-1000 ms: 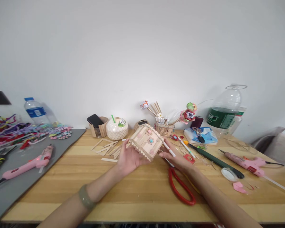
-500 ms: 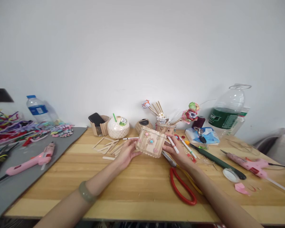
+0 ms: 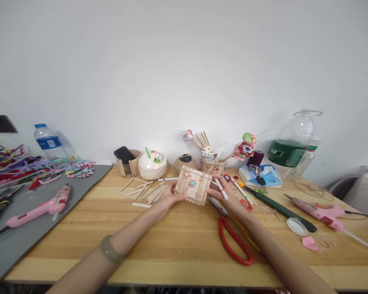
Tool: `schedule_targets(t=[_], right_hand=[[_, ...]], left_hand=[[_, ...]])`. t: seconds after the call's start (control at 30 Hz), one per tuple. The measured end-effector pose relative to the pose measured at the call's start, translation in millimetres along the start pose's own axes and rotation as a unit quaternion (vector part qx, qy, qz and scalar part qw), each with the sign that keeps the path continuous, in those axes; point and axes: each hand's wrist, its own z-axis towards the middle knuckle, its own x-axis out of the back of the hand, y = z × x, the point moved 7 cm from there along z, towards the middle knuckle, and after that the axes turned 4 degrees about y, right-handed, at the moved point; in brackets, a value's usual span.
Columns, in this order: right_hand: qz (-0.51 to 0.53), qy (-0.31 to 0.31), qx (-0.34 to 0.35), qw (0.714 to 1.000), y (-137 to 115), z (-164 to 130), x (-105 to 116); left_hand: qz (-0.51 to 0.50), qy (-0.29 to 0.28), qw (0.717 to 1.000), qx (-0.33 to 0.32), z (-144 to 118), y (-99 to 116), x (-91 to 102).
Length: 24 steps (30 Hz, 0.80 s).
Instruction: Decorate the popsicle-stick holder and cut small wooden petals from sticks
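Note:
A small craft-stick box point(image 3: 199, 188) with scalloped edges and little pink and blue flowers is held up above the table, tilted. My left hand point(image 3: 168, 200) grips its left side, thumb across the front. My right hand point(image 3: 225, 200) holds the right side, with a white marker pen point(image 3: 221, 188) also held between its fingers. Scissors point(image 3: 235, 241) with one red and one yellow handle lie below my right hand, partly hidden by that forearm. Loose craft sticks point(image 3: 151, 192) lie to the left of my left hand.
Behind stand a stick holder with a phone point(image 3: 124, 155), a coconut point(image 3: 152, 165), twine point(image 3: 185, 162) and a pot of paper flowers point(image 3: 213, 166). Pink glue guns point(image 3: 46, 210) flank both sides. At right are a green-handled tool point(image 3: 282, 210) and a large bottle point(image 3: 286, 153).
The box has shifted slightly left, and my left thumb has come further over its front. The pen has turned a little in my right hand. Fingers now show beside the pliers at the far left edge.

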Motion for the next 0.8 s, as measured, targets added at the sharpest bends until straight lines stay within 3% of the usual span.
schedule_targets(t=[0.13, 0.27, 0.5, 0.8], right_hand=[[-0.002, -0.004, 0.003, 1.000, 3, 1, 2], [-0.001, 0.036, 0.002, 0.999, 4, 1, 13], [-0.014, 0.135, 0.013, 0.991, -5, 6, 45], [-0.070, 0.206, 0.023, 0.976, -29, 6, 100]], left_hand=[[-0.001, -0.004, 1.000, 0.018, -1, -1, -0.9], [-0.034, -0.026, 0.999, 0.017, -1, 8, -4.4], [-0.094, 0.029, 0.992, -0.074, 7, 32, 12.4], [-0.101, 0.069, 0.981, -0.148, 6, 45, 21.0]])
